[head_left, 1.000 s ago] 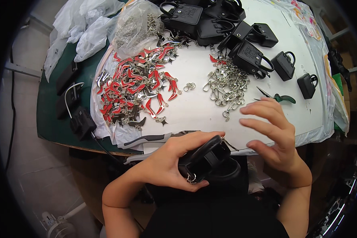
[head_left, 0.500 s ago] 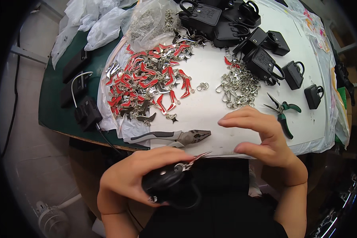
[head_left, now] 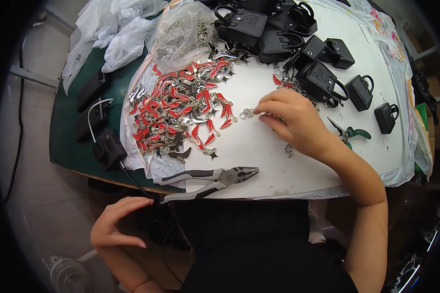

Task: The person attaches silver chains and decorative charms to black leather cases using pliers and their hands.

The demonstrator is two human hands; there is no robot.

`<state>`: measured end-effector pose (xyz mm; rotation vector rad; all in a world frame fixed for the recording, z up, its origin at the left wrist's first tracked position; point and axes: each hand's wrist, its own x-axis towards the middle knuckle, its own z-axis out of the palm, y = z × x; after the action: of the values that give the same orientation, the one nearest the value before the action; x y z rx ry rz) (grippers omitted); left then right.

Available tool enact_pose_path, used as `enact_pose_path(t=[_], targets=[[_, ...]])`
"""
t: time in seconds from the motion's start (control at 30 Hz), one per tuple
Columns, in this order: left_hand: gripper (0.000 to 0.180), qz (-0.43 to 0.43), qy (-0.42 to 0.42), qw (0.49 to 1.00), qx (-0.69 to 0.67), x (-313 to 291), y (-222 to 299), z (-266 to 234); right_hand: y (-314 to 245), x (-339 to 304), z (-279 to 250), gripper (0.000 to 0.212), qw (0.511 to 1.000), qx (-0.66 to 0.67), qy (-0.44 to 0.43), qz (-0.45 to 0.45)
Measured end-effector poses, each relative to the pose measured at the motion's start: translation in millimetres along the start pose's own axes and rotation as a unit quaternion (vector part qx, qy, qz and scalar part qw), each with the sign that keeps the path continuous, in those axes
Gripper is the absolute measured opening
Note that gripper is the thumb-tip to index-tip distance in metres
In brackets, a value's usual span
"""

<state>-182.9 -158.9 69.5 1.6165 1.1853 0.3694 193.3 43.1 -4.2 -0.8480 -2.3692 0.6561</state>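
Right hand at the rings, many charms loose

The right hand (head_left: pixel 296 119) reaches in from 4 o'clock to the small cluster of rings (head_left: pixel 245 114) on the table; its fingertips are narrowed there, though whether they grip one I cannot tell. The left hand (head_left: pixel 115 227), out at 8 o'clock beyond the table edge, is wide and bare.

From the rings, red charms (head_left: pixel 206 100) heap at 9 o'clock, black bags (head_left: pixel 321 80) pile around 1 to 2, grey pliers (head_left: pixel 225 177) lie near 7, and green pliers (head_left: pixel 359 133) at 3.

Plenty seems left, judging by that loose heap; which bags are finished, the view doesn't settle.
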Motion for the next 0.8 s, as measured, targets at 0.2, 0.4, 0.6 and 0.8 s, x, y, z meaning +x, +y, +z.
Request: enact_pose_path(t=[0.2,0.4,0.6,0.8], targets=[[0.061,0.107,0.003,0.994,-0.021,105,48,22,5,23,1,0.011,0.996,-0.072,-0.047,0.004],[0.03,0.182,0.081,0.975,0.102,195,68,49,-3,24,-34,0.012,0.981,0.061,-0.08,0.169],[0.021,0.176,0.174,0.947,0.204,263,60,86,4,15,-57,0.018,0.97,-0.035,-0.135,0.2],[0.021,0.26,0.104,0.918,0.28,275,55,83,16,-18,-56,0.012,0.991,-0.056,-0.017,0.122]])
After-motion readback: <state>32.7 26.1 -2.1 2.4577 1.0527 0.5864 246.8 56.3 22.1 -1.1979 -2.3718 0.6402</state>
